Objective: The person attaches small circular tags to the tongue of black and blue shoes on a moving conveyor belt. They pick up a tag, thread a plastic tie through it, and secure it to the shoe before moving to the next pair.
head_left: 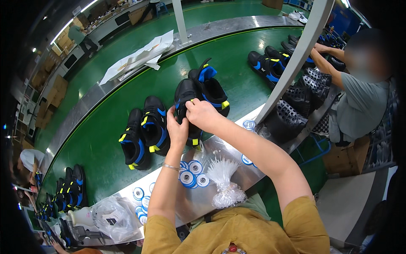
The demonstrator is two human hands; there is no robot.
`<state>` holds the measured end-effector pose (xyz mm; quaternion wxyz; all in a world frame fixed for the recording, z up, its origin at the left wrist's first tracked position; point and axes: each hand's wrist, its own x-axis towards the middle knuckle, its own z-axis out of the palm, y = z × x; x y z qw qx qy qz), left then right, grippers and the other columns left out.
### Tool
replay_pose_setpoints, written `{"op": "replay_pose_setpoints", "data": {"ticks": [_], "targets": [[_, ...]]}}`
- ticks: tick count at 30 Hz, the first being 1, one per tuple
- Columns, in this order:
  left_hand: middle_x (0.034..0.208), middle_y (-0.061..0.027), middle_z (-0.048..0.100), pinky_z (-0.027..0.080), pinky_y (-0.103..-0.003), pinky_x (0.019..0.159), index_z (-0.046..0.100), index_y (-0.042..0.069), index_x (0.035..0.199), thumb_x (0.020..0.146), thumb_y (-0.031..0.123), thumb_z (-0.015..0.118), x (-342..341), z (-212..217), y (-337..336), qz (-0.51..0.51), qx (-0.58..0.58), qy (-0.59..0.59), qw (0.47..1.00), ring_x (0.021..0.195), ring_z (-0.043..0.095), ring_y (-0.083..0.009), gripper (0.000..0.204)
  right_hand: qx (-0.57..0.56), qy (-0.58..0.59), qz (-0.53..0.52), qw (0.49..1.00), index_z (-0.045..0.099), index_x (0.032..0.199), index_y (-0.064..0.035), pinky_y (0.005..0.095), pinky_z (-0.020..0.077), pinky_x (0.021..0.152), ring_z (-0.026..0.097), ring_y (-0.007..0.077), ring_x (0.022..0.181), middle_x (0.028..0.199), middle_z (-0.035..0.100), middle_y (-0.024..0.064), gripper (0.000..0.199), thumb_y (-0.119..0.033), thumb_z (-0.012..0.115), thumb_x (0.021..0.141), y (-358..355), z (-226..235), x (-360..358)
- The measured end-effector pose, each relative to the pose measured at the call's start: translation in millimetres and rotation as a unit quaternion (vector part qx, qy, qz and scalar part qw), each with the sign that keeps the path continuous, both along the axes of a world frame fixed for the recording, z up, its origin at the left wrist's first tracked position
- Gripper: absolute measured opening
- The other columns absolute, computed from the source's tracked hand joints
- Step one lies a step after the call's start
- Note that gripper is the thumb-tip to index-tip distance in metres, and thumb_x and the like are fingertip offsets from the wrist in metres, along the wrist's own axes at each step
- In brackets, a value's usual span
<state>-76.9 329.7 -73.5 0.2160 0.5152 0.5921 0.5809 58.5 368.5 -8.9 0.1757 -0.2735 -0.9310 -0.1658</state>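
Both my hands are on a black shoe (185, 89) with blue and yellow trim, standing on the green belt (101, 156). My left hand (177, 129) grips its near left side. The fingertips of my right hand (202, 114) pinch at its upper, by a small yellow tab. My hands cover much of the shoe's opening, so what exactly the fingertips hold is hidden. Touching it on the right is a matching shoe (215, 94), its strap raised and blue lining showing. To the left stand two more such shoes, one nearer (154, 122) and one further left (133, 142).
On the metal ledge before me lie round blue-and-white tags (195, 167), a bundle of clear plastic strands (223, 180) and a clear plastic bag (114, 218). A grey post (284, 80) rises at right. Beyond it a co-worker (359, 93) handles shoes. White paper sheets (139, 56) lie across the belt.
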Motion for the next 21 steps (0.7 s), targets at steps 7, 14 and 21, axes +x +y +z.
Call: {"op": "replay_pose_setpoints", "data": {"ticks": [7,14,21], "targets": [[0.133,-0.0289,0.048,0.031,-0.043,0.110,0.047,-0.005,0.132,0.085,0.017,0.053,13,1,0,-0.042,-0.089,0.053,0.994,0.131,0.039,-0.0432,0.052,0.040,0.026,-0.028,0.998,0.067,0.081,-0.0061,0.0276,0.0503,0.065,0.058,0.0210,0.083,0.087,0.056,0.0074,0.013,-0.014,0.062,0.072,-21,-13,11],[0.143,-0.0311,0.036,0.029,-0.044,0.111,0.051,0.008,0.137,0.081,0.018,0.055,3,-8,-7,-0.046,-0.091,0.098,0.990,0.133,0.036,-0.0441,0.057,-0.072,0.191,-0.036,0.978,0.059,0.109,0.0002,0.0365,0.0527,0.064,0.063,0.0272,0.081,0.083,0.061,0.0113,0.030,-0.011,0.058,0.082,-31,5,47],[0.143,-0.0305,0.034,0.031,-0.051,0.107,0.051,0.016,0.138,0.078,0.018,0.060,21,8,-19,-0.015,-0.061,0.176,0.982,0.131,0.036,-0.0459,0.061,-0.127,0.224,-0.056,0.965,0.060,0.110,-0.0001,0.0411,0.0511,0.071,0.061,0.0325,0.082,0.091,0.056,0.0131,0.027,-0.003,0.063,0.083,-1,22,53]]}}
